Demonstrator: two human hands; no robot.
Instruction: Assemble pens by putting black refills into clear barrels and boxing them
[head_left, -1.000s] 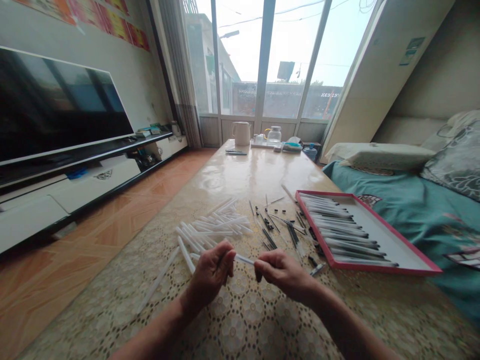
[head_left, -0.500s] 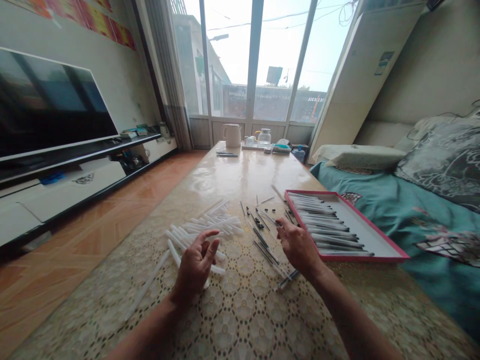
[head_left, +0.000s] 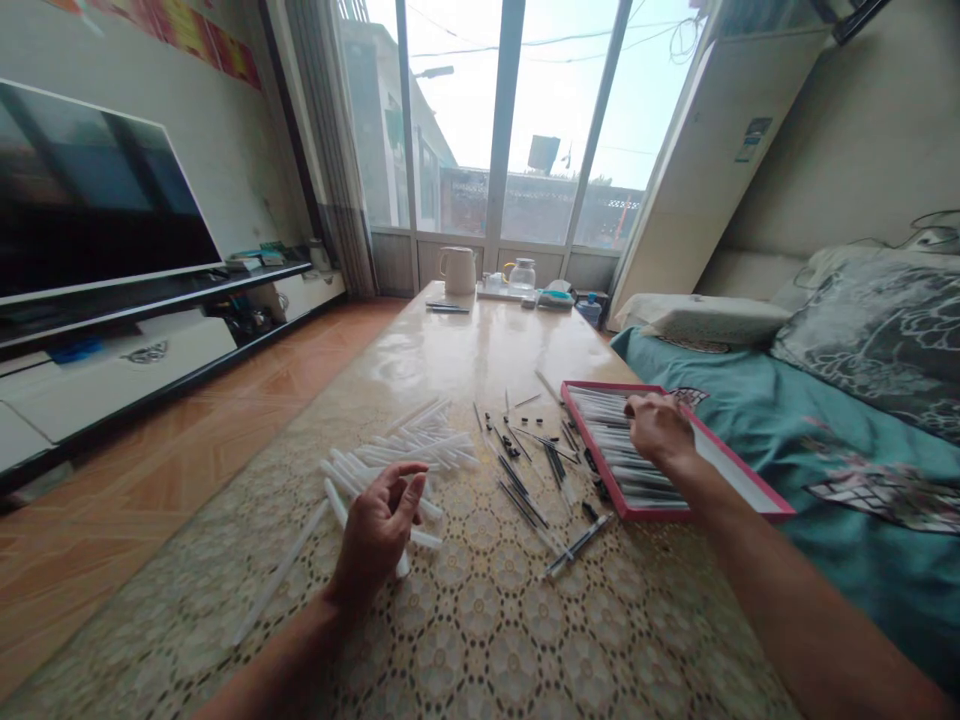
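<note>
Far left: one television point(head_left: 97, 190), dark screen, above a low white-and-black cabinet point(head_left: 191, 360). Near left, on a patterned tablecloth point(head_left: 480, 640): one long translucent tube point(head_left: 281, 570), lying aslant, apart from the others. Next, the left hand point(head_left: 382, 515), at the near edge of a heap; fingers half curled, thumb standing apart by a narrow gap, nothing seen between them; a white tube end shows just below it. Heap of white tubes point(head_left: 427, 440), many, crossed and overlapping, behind and to the right of that hand. Far end of the table: one cream pitcher point(head_left: 457, 270), with slim rods point(head_left: 448, 309) lying before it; to its right, one clear glass jug point(head_left: 523, 275) and a blue-and-white packet point(head_left: 555, 297). Middle, right of the heap: dark thin rods point(head_left: 514, 476), loosely scattered, with small black pieces point(head_left: 517, 448) among them. Nearer right: dark-and-clear sticks point(head_left: 576, 548), lying aslant. Right: one shallow box, red rim point(head_left: 750, 498), pale bottom, holding a row of clear, dark-ended sticks point(head_left: 616, 440). Above this row, the right hand point(head_left: 661, 425), fingers bunched narrowly; whether they grip a stick cannot be told. Far right: teal cover point(head_left: 750, 400) and patterned grey cushion point(head_left: 877, 330).
</note>
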